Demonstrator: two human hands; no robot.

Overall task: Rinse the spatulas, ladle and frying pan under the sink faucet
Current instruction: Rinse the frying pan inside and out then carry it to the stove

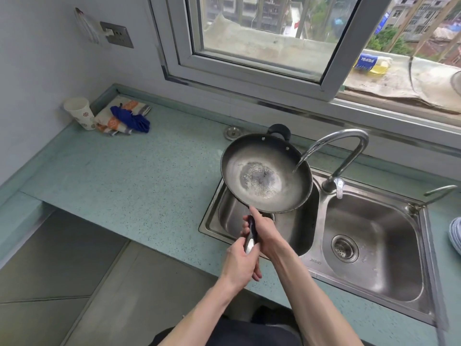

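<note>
You hold the frying pan point(266, 173) over the left basin point(294, 231) of the double sink, tilted a little toward you, with both hands on its long handle point(250, 236). Your right hand point(265, 236) grips the handle just behind the pan's rim, fingers curled round it and the index finger laid forward along it; your left hand point(240, 264) wraps the handle's metal end, just beside the right hand. The faucet point(346, 156) arches over from the divider between the basins, and its stream of water falls onto the pan's right inner wall. Inside the pan a shallow, bubbly pool of water lies around the middle, and the rest of the dark surface looks wet. A small black helper handle point(279, 131) sticks out at the pan's far edge. The right basin point(389, 260) holds only its round strainer drain point(345, 248). On the bench point(139, 186), well apart to the left, a paper cup point(79, 113) stands in the corner against the wall; you cannot tell what is in it. Just beside it lies a folded patterned cloth point(117, 116) with a blue item point(131, 119) on top.
</note>
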